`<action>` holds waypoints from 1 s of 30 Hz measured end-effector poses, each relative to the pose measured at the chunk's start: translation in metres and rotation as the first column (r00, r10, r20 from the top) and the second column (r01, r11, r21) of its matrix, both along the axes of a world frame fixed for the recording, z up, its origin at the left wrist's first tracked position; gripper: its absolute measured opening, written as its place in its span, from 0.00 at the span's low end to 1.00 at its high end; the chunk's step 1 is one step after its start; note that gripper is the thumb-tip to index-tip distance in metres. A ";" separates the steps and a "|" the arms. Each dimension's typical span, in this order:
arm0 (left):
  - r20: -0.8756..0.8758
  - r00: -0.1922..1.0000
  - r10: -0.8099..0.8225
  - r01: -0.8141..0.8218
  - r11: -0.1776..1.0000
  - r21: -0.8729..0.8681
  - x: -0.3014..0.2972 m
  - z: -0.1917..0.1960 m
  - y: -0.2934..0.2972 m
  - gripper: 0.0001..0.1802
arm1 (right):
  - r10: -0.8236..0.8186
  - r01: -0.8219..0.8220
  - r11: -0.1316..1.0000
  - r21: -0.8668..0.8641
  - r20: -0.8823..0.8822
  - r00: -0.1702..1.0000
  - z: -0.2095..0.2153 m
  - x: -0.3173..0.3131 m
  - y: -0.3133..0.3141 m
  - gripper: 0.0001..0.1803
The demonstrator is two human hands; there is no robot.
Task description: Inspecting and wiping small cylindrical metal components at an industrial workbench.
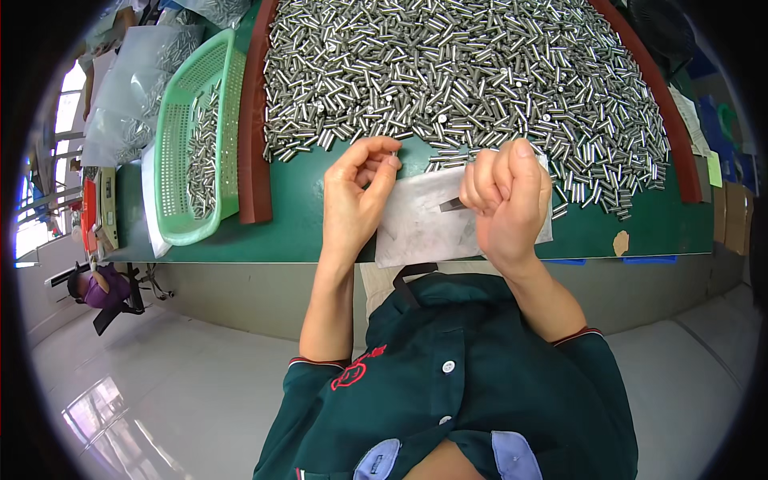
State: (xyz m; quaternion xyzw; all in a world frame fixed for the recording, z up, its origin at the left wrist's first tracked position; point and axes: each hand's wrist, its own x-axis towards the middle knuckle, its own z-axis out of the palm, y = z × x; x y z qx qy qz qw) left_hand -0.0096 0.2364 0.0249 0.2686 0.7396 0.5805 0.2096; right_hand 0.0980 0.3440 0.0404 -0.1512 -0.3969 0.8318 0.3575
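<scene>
My left hand [358,196] is raised at the near edge of a heap of short shiny metal pins [464,72]. Its thumb and forefinger pinch what looks like one small metal pin [394,154], mostly hidden by the fingertips. To its right, my right hand [512,200] is closed in a fist. A flat dark metal blade [453,205] sticks out of that fist toward the left; its handle is hidden in the palm. Below both hands lies a smudged whitish sheet [424,228], reaching over the table's near edge.
Red-brown strips [256,120] border the heap at left and right on the green table [300,224]. A light green basket [164,184] with more pins stands at the left. Behind it are clear plastic bags [132,96] of pins. A purple-clad person [108,288] is far left.
</scene>
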 end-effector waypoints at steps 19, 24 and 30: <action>-0.262 0.965 -0.015 -0.028 0.987 -0.158 -0.010 0.016 0.010 0.04 | -0.002 0.002 1.000 -0.014 -0.003 1.000 -0.001 0.000 0.000 0.22; -0.643 0.754 -0.136 -0.043 0.966 -0.255 -0.006 0.010 0.021 0.06 | -0.009 0.009 1.000 -0.025 0.005 1.000 0.000 0.000 0.000 0.22; -0.733 0.668 -0.127 -0.094 0.963 -0.252 -0.008 0.003 0.016 0.07 | -0.006 0.007 1.000 -0.015 0.030 1.000 0.003 0.001 0.000 0.22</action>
